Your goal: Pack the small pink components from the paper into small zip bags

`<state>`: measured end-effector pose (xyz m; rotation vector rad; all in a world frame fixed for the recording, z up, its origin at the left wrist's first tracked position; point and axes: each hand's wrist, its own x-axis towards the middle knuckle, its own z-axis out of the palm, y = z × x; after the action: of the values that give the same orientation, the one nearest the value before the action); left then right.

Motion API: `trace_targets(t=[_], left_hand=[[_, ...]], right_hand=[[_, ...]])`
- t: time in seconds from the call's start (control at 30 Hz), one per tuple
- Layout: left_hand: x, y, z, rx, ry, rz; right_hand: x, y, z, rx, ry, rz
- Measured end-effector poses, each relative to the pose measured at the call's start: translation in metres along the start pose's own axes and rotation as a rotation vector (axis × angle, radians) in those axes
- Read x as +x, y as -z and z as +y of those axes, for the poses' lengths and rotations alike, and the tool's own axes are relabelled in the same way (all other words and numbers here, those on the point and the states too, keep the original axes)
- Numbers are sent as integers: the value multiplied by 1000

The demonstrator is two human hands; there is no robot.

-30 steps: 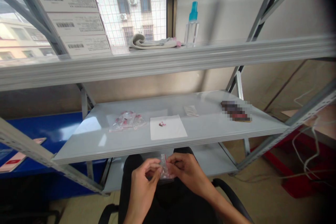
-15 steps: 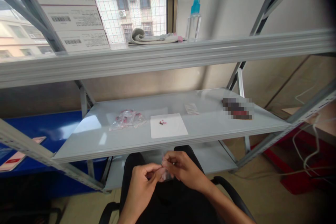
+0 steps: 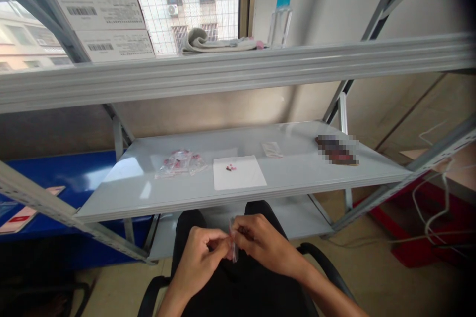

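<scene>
Above my lap, a small clear plastic bag (image 3: pixel 234 252) is pinched between my two hands. My left hand (image 3: pixel 208 252) is closed on its left side, thumb against fingertips. From the right, my right hand (image 3: pixel 256 237) grips the same bag near its top. What the bag contains, if anything, is too small to make out. Beyond my hands, a white sheet (image 3: pixel 241 178) lies on the grey shelf (image 3: pixel 148 195), with several tiny pink and dark pieces (image 3: pixel 231 167) on it. Several clear bags with pink contents (image 3: pixel 182 162) lie in a pile to its left.
A flat clear bag (image 3: pixel 272 149) lies behind the sheet, and a blurred-out dark item (image 3: pixel 337 150) farther right. The upper shelf (image 3: pixel 223 69) holds white boxes (image 3: pixel 100 15), a folded cloth (image 3: pixel 219 44) and a spray bottle (image 3: pixel 281 20). Chair armrests (image 3: pixel 154 294) flank me.
The bag has turned to look narrower and more upright between my fingers. My hands stay close together in nearly the same place. The view has tilted slightly down.
</scene>
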<state>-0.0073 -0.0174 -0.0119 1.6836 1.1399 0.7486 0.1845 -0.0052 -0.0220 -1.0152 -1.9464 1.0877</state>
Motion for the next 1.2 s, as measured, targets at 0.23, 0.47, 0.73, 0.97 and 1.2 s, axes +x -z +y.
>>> trace_targets(t=[0.23, 0.47, 0.73, 0.97, 1.2], left_hand=[[2, -8, -6, 138, -49, 104], [2, -18, -5, 379, -16, 317], [-1, -15, -17, -30, -47, 428], [17, -16, -37, -906, 150, 287], [49, -15, -29, -858, 71, 336]], right_hand=[[-3, 4, 4, -92, -24, 7], [-4, 1, 16, -425, -93, 230], [4, 13, 17, -196, 88, 280], [37, 53, 7, 222, 131, 139], [62, 73, 17, 319, 4, 134]])
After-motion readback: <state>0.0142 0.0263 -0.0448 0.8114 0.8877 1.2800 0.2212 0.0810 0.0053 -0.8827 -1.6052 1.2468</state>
